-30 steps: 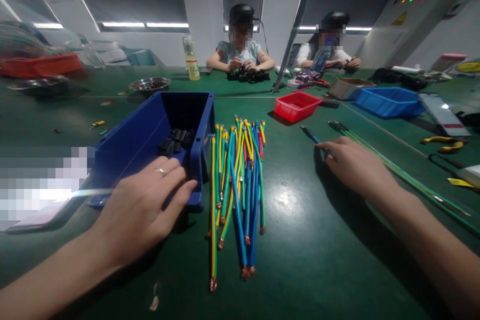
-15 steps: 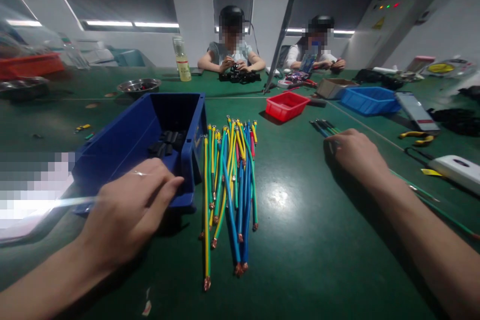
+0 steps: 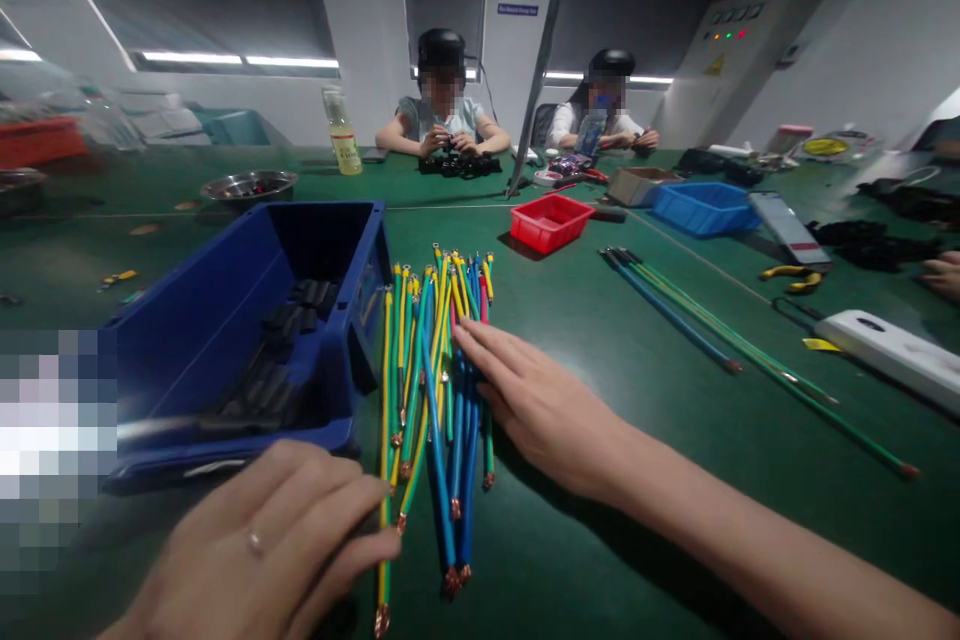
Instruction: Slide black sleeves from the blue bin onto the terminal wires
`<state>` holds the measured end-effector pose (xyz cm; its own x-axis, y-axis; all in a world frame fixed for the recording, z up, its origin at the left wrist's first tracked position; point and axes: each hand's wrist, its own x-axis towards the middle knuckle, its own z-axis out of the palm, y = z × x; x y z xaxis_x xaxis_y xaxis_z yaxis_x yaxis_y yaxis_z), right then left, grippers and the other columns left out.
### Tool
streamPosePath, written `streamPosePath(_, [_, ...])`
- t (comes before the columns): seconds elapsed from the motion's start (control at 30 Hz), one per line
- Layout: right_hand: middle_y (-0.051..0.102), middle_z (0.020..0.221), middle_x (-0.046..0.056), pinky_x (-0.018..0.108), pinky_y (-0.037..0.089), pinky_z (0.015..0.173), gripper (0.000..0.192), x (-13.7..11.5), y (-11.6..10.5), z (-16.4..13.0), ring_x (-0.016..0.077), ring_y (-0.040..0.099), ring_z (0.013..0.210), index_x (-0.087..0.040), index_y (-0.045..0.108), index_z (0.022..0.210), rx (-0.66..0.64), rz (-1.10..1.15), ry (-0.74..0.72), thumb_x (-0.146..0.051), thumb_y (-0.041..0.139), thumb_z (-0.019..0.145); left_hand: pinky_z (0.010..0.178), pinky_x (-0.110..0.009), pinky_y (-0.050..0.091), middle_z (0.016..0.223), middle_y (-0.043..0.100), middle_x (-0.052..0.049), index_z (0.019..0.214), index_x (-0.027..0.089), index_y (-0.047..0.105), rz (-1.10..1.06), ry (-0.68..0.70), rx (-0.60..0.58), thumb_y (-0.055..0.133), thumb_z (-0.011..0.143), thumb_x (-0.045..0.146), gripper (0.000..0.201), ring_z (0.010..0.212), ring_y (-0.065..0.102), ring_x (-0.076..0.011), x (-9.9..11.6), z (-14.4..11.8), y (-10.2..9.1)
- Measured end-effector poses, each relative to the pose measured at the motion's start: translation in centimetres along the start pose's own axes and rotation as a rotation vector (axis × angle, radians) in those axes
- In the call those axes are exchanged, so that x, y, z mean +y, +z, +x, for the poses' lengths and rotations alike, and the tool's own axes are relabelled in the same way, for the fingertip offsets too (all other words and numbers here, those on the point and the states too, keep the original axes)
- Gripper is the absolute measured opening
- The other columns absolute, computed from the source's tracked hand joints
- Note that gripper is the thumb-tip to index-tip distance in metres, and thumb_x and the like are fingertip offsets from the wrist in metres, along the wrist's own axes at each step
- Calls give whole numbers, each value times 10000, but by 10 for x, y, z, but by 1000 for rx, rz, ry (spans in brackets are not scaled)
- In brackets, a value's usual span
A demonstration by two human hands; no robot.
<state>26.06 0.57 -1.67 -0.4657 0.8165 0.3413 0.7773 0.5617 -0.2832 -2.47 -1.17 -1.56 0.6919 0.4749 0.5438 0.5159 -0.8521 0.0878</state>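
A loose bundle of cut wires, yellow-green, blue and a few red, lies lengthwise on the green table. Most have bare copper at the near end and metal lugs at the far end. My right hand reaches over the bundle from the right, fingers stretched out, the tips touching wires near the far half. At the near left, my left hand has its thumb and index finger apart beside the leftmost yellow-green wire. A separate group of blue and green wires lies to the right.
A blue bin with black pieces stands left of the bundle. Beyond are a red tray, a blue tray and a metal bowl. Pliers and a power strip lie right. Two people sit opposite.
My right hand has left the separate wires on the right and moved left onto the main bundle. My left hand has come from the bin's front edge toward the bundle's near left side.
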Motion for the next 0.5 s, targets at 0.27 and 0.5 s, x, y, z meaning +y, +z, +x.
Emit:
streamPosePath(0.27, [311,1618,143,477,302,1236,583,17,-6,-2,229,294,1504,-63,330,1551,-129,20,102,-170,379,980,630,-116,553,813,706,-2,1336,270,572,-191,7,-112,385,1059,345,343,648,691,-97,5,-11,31])
streamPosePath(0.5, [600,1372,138,453,519,1015,400,12,-11,1,253,567,1214,-140,566,1375,-19,-67,163,-272,427,1024,534,-113,515,904,722,2,1324,333,580,-158,-21,-110,383,1024,308,360,599,667,-91,8,-3,29])
